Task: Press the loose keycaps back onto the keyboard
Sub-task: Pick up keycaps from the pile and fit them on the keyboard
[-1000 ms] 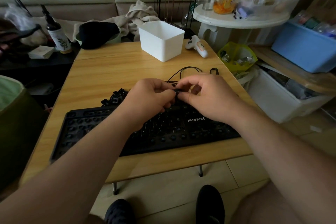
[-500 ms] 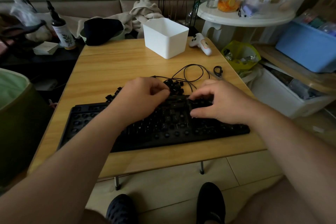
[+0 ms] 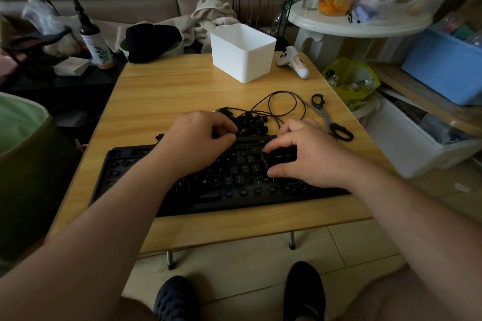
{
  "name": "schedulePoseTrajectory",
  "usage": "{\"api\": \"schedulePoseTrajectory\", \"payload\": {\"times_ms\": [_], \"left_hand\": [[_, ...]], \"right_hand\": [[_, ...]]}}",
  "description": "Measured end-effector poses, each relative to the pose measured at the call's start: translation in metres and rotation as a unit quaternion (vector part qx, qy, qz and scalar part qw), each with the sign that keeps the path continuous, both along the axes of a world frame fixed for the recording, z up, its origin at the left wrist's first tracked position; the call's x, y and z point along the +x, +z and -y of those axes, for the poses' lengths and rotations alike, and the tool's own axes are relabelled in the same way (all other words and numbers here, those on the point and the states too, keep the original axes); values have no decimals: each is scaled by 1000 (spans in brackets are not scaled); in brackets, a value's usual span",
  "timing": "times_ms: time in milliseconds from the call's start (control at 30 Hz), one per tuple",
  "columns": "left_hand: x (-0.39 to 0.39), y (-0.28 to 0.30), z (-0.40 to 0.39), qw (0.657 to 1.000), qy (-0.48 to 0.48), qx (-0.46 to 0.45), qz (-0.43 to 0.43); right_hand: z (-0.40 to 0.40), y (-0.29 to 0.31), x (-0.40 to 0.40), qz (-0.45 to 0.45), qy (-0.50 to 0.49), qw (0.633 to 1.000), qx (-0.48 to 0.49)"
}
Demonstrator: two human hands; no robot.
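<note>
A black keyboard (image 3: 234,190) lies across the near half of the wooden table (image 3: 161,101); many sockets on its left and bottom rows are bare. A pile of loose black keycaps (image 3: 251,122) sits just behind its top edge, and a few more keycaps (image 3: 159,136) lie at the left behind my wrist. My left hand (image 3: 198,138) hovers over the keyboard's upper middle with fingers curled under; whether it holds a keycap is hidden. My right hand (image 3: 307,156) rests on the right part of the keyboard, bent fingertips pressing down on the keys there.
A white plastic box (image 3: 242,55) stands at the back of the table, with a white controller (image 3: 292,61) to its right. A black cable (image 3: 283,104) loops behind the keycaps. Scissors (image 3: 330,118) lie by the right edge. Bins and a round side table crowd the right.
Both hands met above the keyboard's top edge pinching a keycap. They have parted; my right hand has dropped onto the right side of the keyboard, and my left has drawn back left.
</note>
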State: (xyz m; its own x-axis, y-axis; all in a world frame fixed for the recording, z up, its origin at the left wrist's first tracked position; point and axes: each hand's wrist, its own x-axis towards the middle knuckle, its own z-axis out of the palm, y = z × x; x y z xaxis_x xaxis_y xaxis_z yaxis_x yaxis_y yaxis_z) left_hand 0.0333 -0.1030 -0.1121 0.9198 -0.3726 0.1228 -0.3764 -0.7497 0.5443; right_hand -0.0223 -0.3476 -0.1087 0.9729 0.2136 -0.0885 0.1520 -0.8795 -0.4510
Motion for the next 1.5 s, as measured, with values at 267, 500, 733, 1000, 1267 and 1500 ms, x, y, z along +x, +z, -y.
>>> {"api": "schedulePoseTrajectory", "payload": {"times_ms": [267, 500, 733, 1000, 1267, 1500], "left_hand": [[-8, -1, 19, 999, -43, 7, -18], [-14, -7, 38, 998, -26, 36, -41], [-10, -6, 39, 996, 16, 45, -79], [-13, -2, 46, 993, 49, 60, -89], [-15, -5, 51, 996, 33, 59, -52], [13, 13, -12, 995, 82, 18, -50]], "right_hand": [[-17, 10, 2, 2, -11, 997, -75], [-37, 17, 6, 23, 18, 983, -182], [-30, 17, 4, 12, 7, 994, -109], [-32, 10, 7, 63, 6, 985, -158], [-24, 3, 4, 111, 23, 972, -205], [-18, -3, 1, 132, -42, 990, 19]]}}
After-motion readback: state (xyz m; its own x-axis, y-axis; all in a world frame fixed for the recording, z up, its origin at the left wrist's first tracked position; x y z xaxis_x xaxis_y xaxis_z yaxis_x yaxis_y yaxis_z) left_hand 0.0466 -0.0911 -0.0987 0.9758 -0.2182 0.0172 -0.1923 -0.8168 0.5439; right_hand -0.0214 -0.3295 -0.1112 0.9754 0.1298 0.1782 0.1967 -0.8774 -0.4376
